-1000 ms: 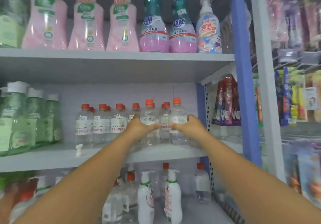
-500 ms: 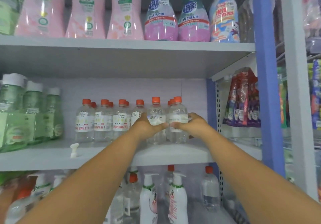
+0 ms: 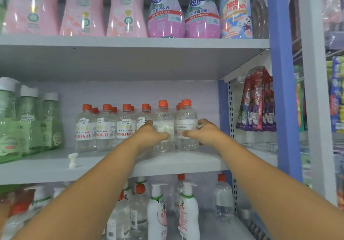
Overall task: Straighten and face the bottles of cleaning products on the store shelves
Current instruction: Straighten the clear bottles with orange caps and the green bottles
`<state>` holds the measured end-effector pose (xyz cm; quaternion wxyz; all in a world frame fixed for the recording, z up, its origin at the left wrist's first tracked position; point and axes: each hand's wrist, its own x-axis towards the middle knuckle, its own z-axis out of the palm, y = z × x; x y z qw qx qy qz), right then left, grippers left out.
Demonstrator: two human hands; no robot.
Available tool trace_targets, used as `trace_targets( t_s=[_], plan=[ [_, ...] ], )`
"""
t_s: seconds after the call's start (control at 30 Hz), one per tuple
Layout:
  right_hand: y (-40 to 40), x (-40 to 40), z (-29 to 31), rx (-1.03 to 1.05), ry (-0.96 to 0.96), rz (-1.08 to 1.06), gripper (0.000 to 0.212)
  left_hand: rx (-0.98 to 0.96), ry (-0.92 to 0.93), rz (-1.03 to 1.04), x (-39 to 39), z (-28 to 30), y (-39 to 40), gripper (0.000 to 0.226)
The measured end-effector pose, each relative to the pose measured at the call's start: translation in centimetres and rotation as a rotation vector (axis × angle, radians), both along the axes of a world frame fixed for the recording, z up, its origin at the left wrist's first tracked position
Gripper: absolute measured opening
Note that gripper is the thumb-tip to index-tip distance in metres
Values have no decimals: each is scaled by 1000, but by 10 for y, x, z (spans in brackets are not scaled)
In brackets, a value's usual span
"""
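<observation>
Setting: store shelving in grey metal, with a blue upright (image 3: 279,72) at the right edge of the bay I observed.
Middle shelf: the middle shelf (image 3: 55,169) carried a row of clear bottles with orange caps (image 3: 106,126), standing upright, labels mostly turned outward.
Left hand: my left hand (image 3: 150,134) was wrapped round the left clear bottle (image 3: 162,116) at label height, thumb across its front, fingers curled behind it.
Right hand: my right hand (image 3: 203,132) gripped the right clear bottle (image 3: 186,116) the same way, thumb on its label, fingers round its far side.
Position of held bottles: both stood upright at the right end of the row, just beside each other, bases on the shelf near its front edge, forward of the rest of the row.
Facing: the right bottle showed fine print; the left one's label was partly hidden by my hand.
Upper shelf: pink bottles (image 3: 81,10) and two teal-topped bottles (image 3: 166,14) stood above.
Other items: green bottles (image 3: 28,124) stood at the left of the middle shelf, and a small white pump part (image 3: 73,160) lay loose near the front edge.
Lower shelf: white pump bottles (image 3: 189,213) stood below.
</observation>
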<state>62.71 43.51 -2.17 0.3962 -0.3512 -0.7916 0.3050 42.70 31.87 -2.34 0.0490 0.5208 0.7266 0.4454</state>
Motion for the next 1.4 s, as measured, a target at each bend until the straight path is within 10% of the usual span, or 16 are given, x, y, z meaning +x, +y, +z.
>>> trace_targets(
  t_s=[1.4],
  plan=[
    [-16, 1, -4, 25, -68, 49, 65, -94, 70, -6, 13, -1, -6, 100]
  ],
)
